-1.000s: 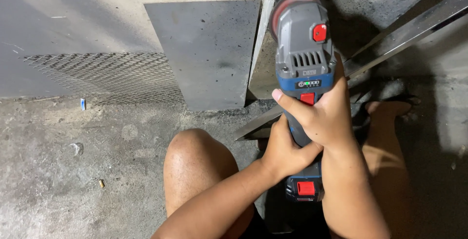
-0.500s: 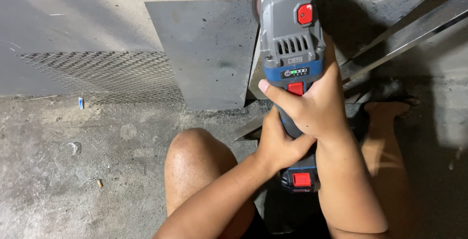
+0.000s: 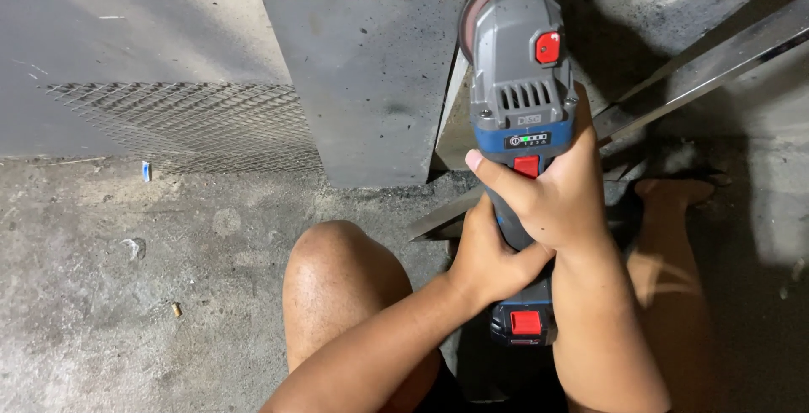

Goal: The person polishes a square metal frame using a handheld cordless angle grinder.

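We see open concrete floor (image 3: 126, 295) to the left, with only a few small bits of litter on it, so a hand could pass there. Ahead, a flat metal sheet (image 3: 371, 84) and a mesh panel (image 3: 185, 126) lie in the way. To the right, angled metal bars (image 3: 708, 59) crowd the space (deep shadow hides the ground there). A bent knee (image 3: 337, 286) sits just below.

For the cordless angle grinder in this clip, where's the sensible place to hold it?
Probably by the slim handle of the angle grinder, from behind, as both the left hand and right hand do: it narrows between motor housing and battery pack, away from the disc.
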